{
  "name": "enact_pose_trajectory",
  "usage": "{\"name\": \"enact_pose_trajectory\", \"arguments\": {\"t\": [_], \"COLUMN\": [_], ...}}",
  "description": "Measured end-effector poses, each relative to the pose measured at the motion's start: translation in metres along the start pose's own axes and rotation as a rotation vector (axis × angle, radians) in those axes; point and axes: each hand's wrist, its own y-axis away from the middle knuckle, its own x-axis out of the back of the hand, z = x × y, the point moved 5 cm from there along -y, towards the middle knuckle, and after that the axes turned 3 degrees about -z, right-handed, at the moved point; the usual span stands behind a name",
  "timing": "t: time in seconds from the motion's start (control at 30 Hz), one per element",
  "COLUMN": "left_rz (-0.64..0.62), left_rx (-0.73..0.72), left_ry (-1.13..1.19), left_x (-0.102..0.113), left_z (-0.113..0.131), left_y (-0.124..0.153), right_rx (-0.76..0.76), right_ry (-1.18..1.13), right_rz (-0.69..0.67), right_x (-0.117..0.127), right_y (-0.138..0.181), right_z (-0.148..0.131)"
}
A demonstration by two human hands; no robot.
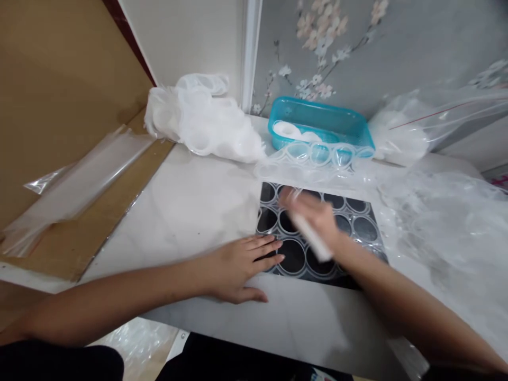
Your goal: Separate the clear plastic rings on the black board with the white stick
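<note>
A black sheet [291, 256] with rows of pale-rimmed circles lies on the white table. My left hand [248, 264] rests flat, fingers spread, its fingertips on the sheet's lower left part and the thumb on the table. Over the middle of the sheet, my right hand [311, 211] is closed around a white, bar-shaped object [317, 244]. Motion blurs this hand, so the object's kind and its far end cannot be made out. Part of the circle pattern is hidden under both hands.
Behind the sheet stands a blue plastic container [321, 117] with white rings inside; a clear film strip with round cut-outs [313, 159] hangs over its front. White bundled material [206, 119] sits at the back left. Crumpled clear plastic [456, 233] covers the right. Plastic sleeves [87, 180] lie on cardboard at left.
</note>
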Motion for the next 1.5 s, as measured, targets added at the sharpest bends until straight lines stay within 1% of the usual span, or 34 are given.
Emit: {"name": "enact_pose_trajectory", "arguments": {"t": [0.03,0.1,0.13,0.2,0.23,0.27,0.3,0.33,0.4,0.5,0.63,0.8,1.03,1.23,1.3,1.33,1.43,1.47,1.5], "left_rz": [-0.007,0.000,0.028,0.116,0.155,0.179,0.184,0.174,0.144,0.103,0.041,-0.017,0.009,-0.005,0.008,0.013,0.015,0.009,0.001], "left_rx": [-0.006,-0.023,-0.030,-0.064,-0.088,-0.115,-0.143,-0.173,-0.221,-0.255,-0.246,-0.238,-0.225,-0.218,-0.218,-0.216,-0.195,-0.181,-0.174], "left_ry": [-0.005,-0.007,-0.005,-0.019,-0.042,-0.074,-0.111,-0.147,-0.200,-0.232,-0.248,-0.243,-0.194,-0.198,-0.194,-0.191,-0.166,-0.150,-0.132], "left_x": [0.000,0.001,0.003,0.007,0.009,0.010,0.010,0.010,0.009,0.008,0.005,-0.002,-0.005,-0.007,-0.007,-0.008,-0.009,-0.010,-0.010], "left_z": [0.000,-0.002,-0.002,-0.003,-0.002,-0.001,0.001,0.003,0.007,0.009,0.008,0.006,0.007,0.006,0.006,0.007,0.008,0.008,0.008], "left_y": [0.001,0.002,0.002,-0.001,-0.004,-0.008,-0.013,-0.019,-0.030,-0.045,-0.055,-0.056,-0.053,-0.053,-0.053,-0.053,-0.052,-0.052,-0.052], "right_rx": [-0.046,-0.090,-0.086,-0.068,-0.068,-0.079,-0.095,-0.113,-0.137,-0.123,-0.106,-0.091,-0.095,-0.051,0.004,0.056,0.313,0.395,0.445], "right_ry": [0.039,0.061,0.023,-0.067,-0.113,-0.150,-0.180,-0.206,-0.238,-0.260,-0.247,-0.206,-0.231,-0.142,-0.070,-0.022,0.168,0.235,0.287], "right_rz": [0.189,0.398,0.385,0.082,-0.021,-0.093,-0.123,-0.126,-0.113,-0.119,-0.154,-0.199,-0.182,-0.213,-0.224,-0.229,-0.264,-0.290,-0.307], "right_x": [0.019,0.044,0.047,0.032,0.023,0.015,0.008,0.004,-0.001,-0.002,-0.002,-0.003,0.000,0.002,0.001,0.001,-0.002,-0.003,-0.001], "right_y": [-0.009,-0.011,-0.005,0.015,0.029,0.043,0.055,0.063,0.070,0.066,0.062,0.064,0.064,0.062,0.067,0.071,0.079,0.077,0.069], "right_z": [0.007,0.015,0.016,0.015,0.013,0.012,0.011,0.012,0.014,0.017,0.019,0.018,0.014,0.014,0.011,0.008,-0.005,-0.007,-0.006]}}
